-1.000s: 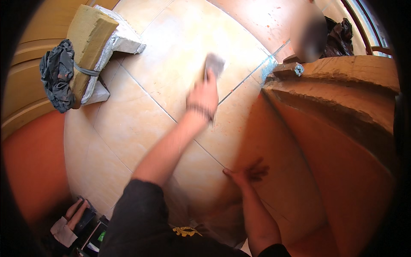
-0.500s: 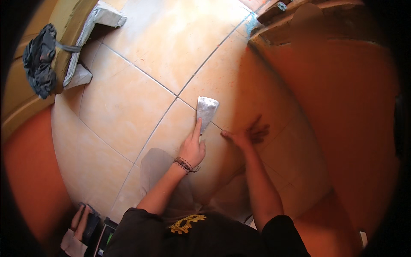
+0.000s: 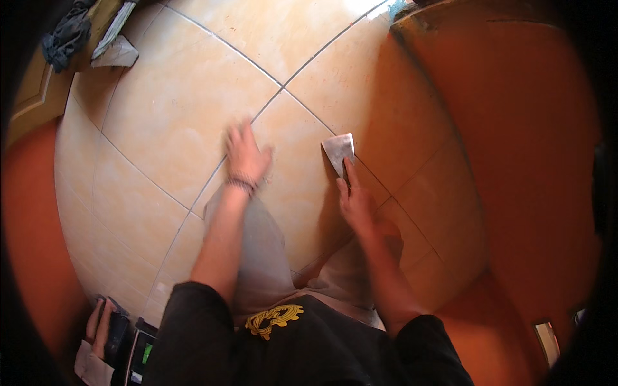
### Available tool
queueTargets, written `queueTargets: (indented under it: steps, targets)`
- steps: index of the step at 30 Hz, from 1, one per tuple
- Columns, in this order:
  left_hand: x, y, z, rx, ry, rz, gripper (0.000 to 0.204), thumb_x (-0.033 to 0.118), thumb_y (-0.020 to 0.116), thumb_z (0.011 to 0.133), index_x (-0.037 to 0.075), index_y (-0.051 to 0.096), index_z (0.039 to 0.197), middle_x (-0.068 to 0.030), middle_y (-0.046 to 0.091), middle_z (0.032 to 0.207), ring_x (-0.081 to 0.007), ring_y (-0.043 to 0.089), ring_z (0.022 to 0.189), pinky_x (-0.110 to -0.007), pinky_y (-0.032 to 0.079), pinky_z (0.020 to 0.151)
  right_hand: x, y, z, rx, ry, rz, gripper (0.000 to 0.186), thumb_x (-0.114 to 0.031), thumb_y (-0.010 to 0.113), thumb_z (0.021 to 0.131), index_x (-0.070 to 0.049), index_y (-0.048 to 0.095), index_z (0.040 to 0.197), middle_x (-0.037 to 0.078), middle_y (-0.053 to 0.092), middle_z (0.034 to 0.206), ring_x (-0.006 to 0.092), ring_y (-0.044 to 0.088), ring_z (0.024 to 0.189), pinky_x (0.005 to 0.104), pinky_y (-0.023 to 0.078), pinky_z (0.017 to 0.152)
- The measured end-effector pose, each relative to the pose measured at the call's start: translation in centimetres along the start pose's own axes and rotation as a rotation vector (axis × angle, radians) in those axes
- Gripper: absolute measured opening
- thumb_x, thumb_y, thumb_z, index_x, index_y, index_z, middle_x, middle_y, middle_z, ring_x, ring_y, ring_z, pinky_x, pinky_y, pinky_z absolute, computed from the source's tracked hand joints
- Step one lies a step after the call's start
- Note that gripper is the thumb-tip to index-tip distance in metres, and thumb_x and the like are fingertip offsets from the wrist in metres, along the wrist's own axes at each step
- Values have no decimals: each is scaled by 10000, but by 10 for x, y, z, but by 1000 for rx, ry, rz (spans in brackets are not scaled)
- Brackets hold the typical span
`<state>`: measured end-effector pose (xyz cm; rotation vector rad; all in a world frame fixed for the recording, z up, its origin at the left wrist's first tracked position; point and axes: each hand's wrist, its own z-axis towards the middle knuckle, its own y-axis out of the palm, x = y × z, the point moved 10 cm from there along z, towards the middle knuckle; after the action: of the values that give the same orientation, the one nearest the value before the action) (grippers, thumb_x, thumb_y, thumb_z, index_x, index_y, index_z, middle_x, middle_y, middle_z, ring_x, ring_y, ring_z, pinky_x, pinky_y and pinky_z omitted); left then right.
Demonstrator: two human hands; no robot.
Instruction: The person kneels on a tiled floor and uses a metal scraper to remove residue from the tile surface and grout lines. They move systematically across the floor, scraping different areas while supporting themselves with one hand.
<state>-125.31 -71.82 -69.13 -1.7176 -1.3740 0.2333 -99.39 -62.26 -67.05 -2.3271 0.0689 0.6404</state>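
Note:
My left hand (image 3: 248,154), blurred by motion, reaches over the tiled floor (image 3: 161,116) with fingers apart and nothing in them, a braided bracelet at the wrist. To its right, my right hand (image 3: 354,199) grips a flat metal scraper (image 3: 338,148) with a broad blade, one finger lying along it. The blade is over a pale tile beside a grout line. Both my knees, in light grey cloth, are bent beneath my arms.
At upper left, dark crumpled cloth (image 3: 64,38) hangs by a yellow panel (image 3: 35,103). An orange wall (image 3: 515,161) runs along the right. At lower left are a person's bare legs (image 3: 96,328) beside dark items with green (image 3: 145,354).
The scraper has passed from my left hand to my right. My left hand has let go and moved left and up. The view has shifted, with less of the upper doorway showing.

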Motion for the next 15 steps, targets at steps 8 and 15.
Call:
queueTargets:
  steps: [8, 15]
  targets:
    - [-12, -10, 52, -174, -202, 290, 1490, 422, 870, 558, 159, -336, 1393, -271, -330, 1445, -452, -284, 1344, -623, -71, 1062, -72, 13, 38, -65, -44, -347, 492, -309, 405, 970, -222, 294, 1442, 287, 602, 718, 467, 589, 652, 558, 462, 604]
    - [-21, -5, 60, -230, -174, 279, 1326, 453, 776, 699, 167, -305, 1412, -250, -328, 1453, -454, -276, 1346, -632, -70, 1064, 26, 83, -71, -168, 169, -252, 539, -250, 383, 975, -146, 205, 1474, 318, 606, 748, 476, 603, 660, 580, 460, 610]
